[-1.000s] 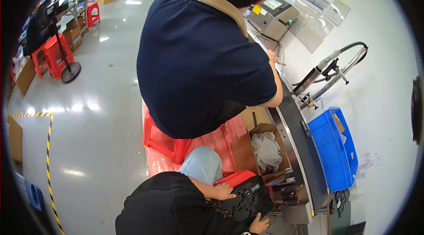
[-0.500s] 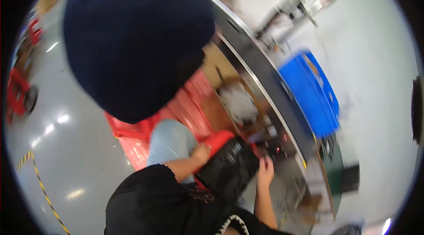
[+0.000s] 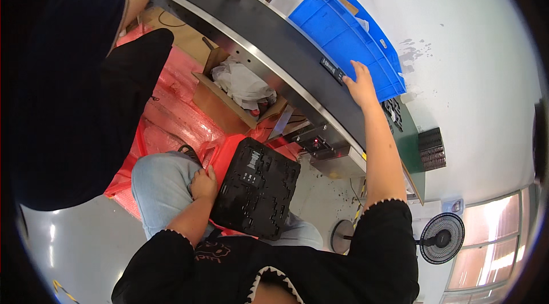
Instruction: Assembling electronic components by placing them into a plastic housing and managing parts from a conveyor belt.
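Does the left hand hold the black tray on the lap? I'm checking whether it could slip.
Yes, the left hand grips the black tray's left edge on the lap.

Black short-sleeved top with scalloped white trim, light-blue jeans.

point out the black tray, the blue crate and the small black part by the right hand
black tray (image 3: pixel 257 187), head view, middle of its top face
blue crate (image 3: pixel 343 35), head view, inner floor
small black part (image 3: pixel 332 69), head view, its centre
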Tool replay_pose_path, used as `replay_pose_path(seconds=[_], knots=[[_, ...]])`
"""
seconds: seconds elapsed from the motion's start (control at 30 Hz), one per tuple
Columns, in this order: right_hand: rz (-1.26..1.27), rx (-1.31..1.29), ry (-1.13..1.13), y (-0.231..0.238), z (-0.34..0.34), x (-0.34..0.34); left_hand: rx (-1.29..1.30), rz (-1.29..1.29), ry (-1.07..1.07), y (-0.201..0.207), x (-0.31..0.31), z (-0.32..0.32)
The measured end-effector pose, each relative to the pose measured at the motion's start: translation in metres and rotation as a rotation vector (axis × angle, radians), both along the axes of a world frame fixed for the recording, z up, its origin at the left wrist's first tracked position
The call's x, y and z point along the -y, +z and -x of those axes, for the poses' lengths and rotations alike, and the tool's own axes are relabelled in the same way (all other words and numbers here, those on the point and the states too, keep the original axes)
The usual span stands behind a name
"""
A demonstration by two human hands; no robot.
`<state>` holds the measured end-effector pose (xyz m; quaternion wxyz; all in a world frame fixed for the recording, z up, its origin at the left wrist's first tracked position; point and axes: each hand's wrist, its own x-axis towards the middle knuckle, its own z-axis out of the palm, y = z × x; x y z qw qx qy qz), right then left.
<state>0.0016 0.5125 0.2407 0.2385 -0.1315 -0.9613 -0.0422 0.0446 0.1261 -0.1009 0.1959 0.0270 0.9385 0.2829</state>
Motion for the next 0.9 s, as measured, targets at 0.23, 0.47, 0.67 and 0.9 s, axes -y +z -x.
replay_pose_path(seconds=[0.23,0.47,0.67,0.9], knots=[[0.355,0.509,-0.379,-0.007,0.014,-0.066,-0.024,0.030,0.020,0.002,0.004,0.000],[-0.083,0.603,-0.286,0.001,-0.015,-0.055,-0.076,0.023,0.033,0.000,0.000,0.000],[-0.261,0.367,-0.189,0.000,-0.014,-0.023,-0.075,0.013,0.047,-0.002,-0.001,0.000],[-0.110,0.158,0.013,0.025,0.095,0.057,-0.095,-0.011,0.065,0.003,0.005,-0.002]])
